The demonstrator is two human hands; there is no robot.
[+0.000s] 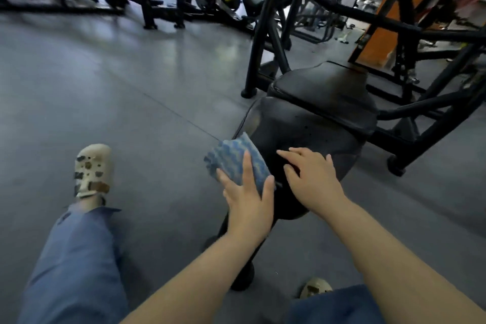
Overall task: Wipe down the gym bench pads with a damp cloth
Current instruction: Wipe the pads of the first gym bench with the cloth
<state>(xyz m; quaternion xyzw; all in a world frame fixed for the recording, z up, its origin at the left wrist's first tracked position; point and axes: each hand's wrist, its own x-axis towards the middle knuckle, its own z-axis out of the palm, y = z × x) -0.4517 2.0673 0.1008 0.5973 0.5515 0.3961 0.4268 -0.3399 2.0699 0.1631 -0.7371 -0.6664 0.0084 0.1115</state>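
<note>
We note the left hand [247, 192] pressing the cloth [235, 162] with spread fingers at the seat pad's [310, 129] nine-o'clock edge, the right hand [311, 176] flat, fingers apart; unclamped cloth may slide off.

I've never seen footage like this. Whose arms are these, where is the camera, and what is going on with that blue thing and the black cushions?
There is no robot here. The camera sits on a person's head and looks forward and down, so you see their own arms and legs. The left hand presses a blue patterned cloth against the left edge of the near black seat pad of a gym bench. The right hand rests flat on top of that pad, holding nothing. A second pad lies just beyond, inside a black steel frame. The grey floor, a pale clog and other machines fill the rest, somewhat blurred.
</note>
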